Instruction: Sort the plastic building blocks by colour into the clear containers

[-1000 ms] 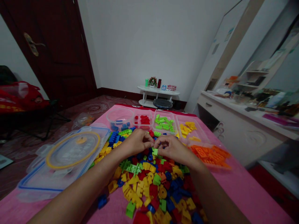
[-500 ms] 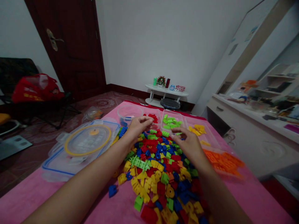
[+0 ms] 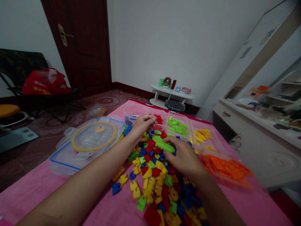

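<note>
My right hand (image 3: 182, 153) grips a long light green toy brick strip (image 3: 165, 146) between thumb and fingers, just above the mixed pile. My left hand (image 3: 144, 124) hovers at the far end of the pile, by the container of red bricks (image 3: 159, 119). Its thumb and fingertips are drawn together in a pinch; whatever may be between them is hidden. Beneath both hands spreads a heap of toy bricks (image 3: 151, 185) in yellow, red, blue and green.
Behind the pile stand clear containers of green bricks (image 3: 177, 125) and yellow bricks (image 3: 202, 135); orange bricks (image 3: 227, 168) fill one at right. A round tub (image 3: 135, 110) is at the far left. Stacked lids (image 3: 87, 142) lie left on the pink cloth (image 3: 101, 207).
My right hand has come down toward the pile and taken hold of the green brick strip that lay among the yellow bricks. My left hand stays near the red bricks. The view has shifted slightly.
</note>
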The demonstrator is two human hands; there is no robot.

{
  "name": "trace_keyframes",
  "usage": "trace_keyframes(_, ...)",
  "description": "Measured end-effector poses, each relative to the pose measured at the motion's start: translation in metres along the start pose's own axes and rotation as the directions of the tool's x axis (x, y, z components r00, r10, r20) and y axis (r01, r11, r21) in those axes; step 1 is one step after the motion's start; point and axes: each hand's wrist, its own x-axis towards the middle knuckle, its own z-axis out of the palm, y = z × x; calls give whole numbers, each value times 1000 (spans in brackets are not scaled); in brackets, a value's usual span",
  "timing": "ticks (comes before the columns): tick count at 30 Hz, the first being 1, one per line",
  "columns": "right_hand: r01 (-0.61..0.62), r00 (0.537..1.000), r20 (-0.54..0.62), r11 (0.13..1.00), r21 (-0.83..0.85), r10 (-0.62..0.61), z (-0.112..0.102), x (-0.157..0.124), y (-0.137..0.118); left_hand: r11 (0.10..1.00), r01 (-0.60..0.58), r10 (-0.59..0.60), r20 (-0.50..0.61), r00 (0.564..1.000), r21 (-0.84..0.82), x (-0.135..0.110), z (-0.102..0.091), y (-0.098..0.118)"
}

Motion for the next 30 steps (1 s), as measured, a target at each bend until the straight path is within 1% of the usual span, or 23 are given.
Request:
trace_keyframes(1,-44,998,-55,999,-1,44,-8,3,9,986,-71,67,35,997,148,0,1,-4)
trace_keyframes(2,-80,991,-105,997,-2,80,-14,5,19,937,-159,136,95,986,310,-1,1,-8)
trace_keyframes(3,-104,984,-144,995,4,103,-18,7,28,850,-249,190,170,967,465,-2,2,-12)
trace_keyframes(4,-112,979,-169,994,20,114,-21,8,35,735,-324,213,250,944,596,-3,4,-16)
trace_keyframes(5,-110,976,-184,993,44,117,-23,9,42,616,-375,201,322,925,693,-5,5,-20)
trace_keyframes(6,-104,975,-189,992,73,116,-23,10,46,513,-403,159,377,912,758,-7,6,-23)
trace_keyframes(7,-98,975,-189,990,103,116,-22,10,49,439,-412,108,408,907,799,-9,7,-25)
trace_keyframes(8,-97,976,-184,987,128,120,-21,10,50,392,-411,64,422,904,823,-10,7,-27)
trace_keyframes(9,-100,976,-175,983,153,127,-19,10,50,366,-407,36,425,905,837,-11,7,-28)
trace_keyframes(11,-99,980,-148,973,207,131,-17,11,47,353,-399,28,416,909,847,-11,6,-29)
trace_keyframes(13,-95,984,-124,963,254,130,-14,11,43,379,-381,56,390,919,843,-8,3,-28)
trace_keyframes(15,-99,981,-132,953,287,142,-11,11,40,473,-357,111,347,931,805,-5,3,-24)
trace_keyframes(16,-99,979,-142,947,304,148,-9,12,39,559,-343,142,321,937,755,-5,4,-21)
trace_keyframes(17,-93,977,-152,939,330,150,-7,12,38,668,-316,153,291,944,674,-4,6,-18)
trace_keyframes(18,-77,975,-165,927,367,147,-5,12,36,783,-268,134,269,954,561,-5,8,-14)
trace_keyframes(19,-57,974,-179,909,412,142,-3,12,34,882,-193,83,261,962,430,-7,12,-10)
trace_keyframes(20,-40,972,-188,888,459,141,-1,12,32,948,-100,17,266,964,302,-9,15,-7)
trace_keyframes(21,-34,972,-185,862,505,147,1,12,30,980,-13,-44,277,960,199,-12,19,-4)
trace_keyframes(22,-40,973,-170,837,546,158,2,12,27,990,51,-88,290,953,132,-16,23,-2)
trace_keyframes(23,-58,975,-141,814,578,171,3,12,25,992,84,-110,301,947,99,-19,26,-1)
trace_keyframes(25,-110,982,-57,785,609,182,3,11,23,992,72,-101,319,942,102,-23,30,-4)
trace_keyframes(27,-137,986,3,792,594,168,3,9,24,987,12,-66,333,941,162,-24,32,-9)
trace_keyframes(30,-120,993,67,856,503,100,0,6,31,928,-156,26,360,933,338,-21,29,-17)
